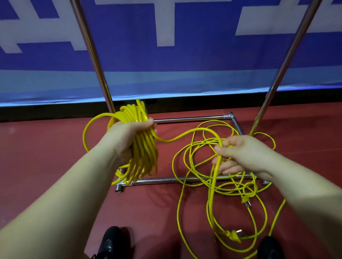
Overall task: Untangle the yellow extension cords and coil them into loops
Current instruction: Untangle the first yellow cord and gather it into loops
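View: seen from head height, looking down at a dark red floor [44, 161] w/ a chrome rack base [185, 119] and a blue-and-white banner [160, 68] behind.
Left hand: left hand [129, 139] was wrapped tight round a thick coil [145, 150] of yellow cord, many loops bunched together and hanging below the fist.
Right hand: right hand [238, 154] was curled loosely round one strand [216, 166], pinched btwn thumb and fingers.
Key relation: a single run of cord [179, 137] was stretched from the coil rightward and slightly down to the right hand; the next loop would prob. be fed leftward along that line. Right hand was nearer the loose cord.
Loose cord: a tangled pile [222, 186] was spread on the floor below and around the right hand, over the rack's front bar; two plugs, plug one [245, 201] and plug two [235, 234], were lying in it.
Materials: cord smooth, glossy, round, springy; rack tubes polished metal; floor matte.
Feet: black shoes [108, 246] at bottom edge.
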The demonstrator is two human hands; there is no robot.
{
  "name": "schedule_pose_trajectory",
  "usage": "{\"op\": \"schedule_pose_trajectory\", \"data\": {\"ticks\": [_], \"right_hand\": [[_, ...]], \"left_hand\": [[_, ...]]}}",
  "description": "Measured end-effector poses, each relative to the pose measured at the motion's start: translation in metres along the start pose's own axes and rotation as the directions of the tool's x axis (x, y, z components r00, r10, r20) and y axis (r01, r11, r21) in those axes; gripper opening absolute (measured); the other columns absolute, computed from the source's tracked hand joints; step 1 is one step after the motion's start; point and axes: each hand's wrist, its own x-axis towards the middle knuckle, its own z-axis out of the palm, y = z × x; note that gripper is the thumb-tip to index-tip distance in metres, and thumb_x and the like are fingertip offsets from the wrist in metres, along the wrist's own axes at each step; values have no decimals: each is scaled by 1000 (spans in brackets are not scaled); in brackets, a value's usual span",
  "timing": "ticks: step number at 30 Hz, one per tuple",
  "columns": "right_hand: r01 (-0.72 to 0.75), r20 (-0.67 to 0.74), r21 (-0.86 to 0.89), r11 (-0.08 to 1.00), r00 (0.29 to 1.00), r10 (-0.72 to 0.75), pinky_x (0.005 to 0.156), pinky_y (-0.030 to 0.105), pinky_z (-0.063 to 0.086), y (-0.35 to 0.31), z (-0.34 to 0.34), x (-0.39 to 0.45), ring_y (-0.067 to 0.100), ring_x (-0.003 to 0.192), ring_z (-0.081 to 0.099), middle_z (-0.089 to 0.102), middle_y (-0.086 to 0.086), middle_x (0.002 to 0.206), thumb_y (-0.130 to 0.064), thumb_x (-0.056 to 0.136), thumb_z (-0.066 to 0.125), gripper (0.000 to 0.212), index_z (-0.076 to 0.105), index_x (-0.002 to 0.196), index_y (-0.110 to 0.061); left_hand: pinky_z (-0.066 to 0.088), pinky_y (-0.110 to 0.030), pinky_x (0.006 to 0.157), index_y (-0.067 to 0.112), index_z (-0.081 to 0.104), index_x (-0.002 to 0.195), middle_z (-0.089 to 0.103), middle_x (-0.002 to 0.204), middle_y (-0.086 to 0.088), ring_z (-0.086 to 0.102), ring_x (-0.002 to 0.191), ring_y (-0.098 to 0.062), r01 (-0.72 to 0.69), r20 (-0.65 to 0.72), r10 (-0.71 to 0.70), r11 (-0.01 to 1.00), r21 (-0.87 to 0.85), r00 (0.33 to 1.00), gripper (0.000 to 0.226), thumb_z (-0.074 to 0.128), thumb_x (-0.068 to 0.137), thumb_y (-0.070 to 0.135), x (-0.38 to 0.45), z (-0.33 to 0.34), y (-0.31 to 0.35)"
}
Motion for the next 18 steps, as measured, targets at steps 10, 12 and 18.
{"op": "schedule_pose_trajectory", "data": {"ticks": [10, 12, 18], "right_hand": [[27, -106, 580, 814, 993, 42, 56, 27, 57, -22, 25, 2, 19, 63, 67, 64, 12, 81, -8, 91, 55, 10, 47, 88, -3], [17, -120, 625, 780, 990, 75, 55, 27, 56, -24, 28, 6, 21, 68, 64, 64, 14, 89, -8, 92, 54, 10, 48, 96, -1], [-16, -136, 739, 673, 976, 172, 75, 32, 50, -28, 32, 9, 23, 75, 61, 50, 23, 117, -8, 91, 54, 11, 50, 83, 0]], "left_hand": [[58, -30, 62, 10, 66, 82, 71, 75, -9, 68, 62, -19, -86, 131, 22, 858, 507, 991, 11, 74, 76, 8, -20, 31, -25], [59, -34, 68, 11, 65, 81, 71, 73, -6, 68, 64, -20, -73, 155, -3, 873, 481, 988, 12, 74, 76, 6, -21, 38, -31], [59, -35, 72, 6, 67, 90, 73, 84, -11, 70, 72, -23, -71, 265, -39, 917, 392, 964, 13, 69, 78, 0, -19, 41, -35]]}}
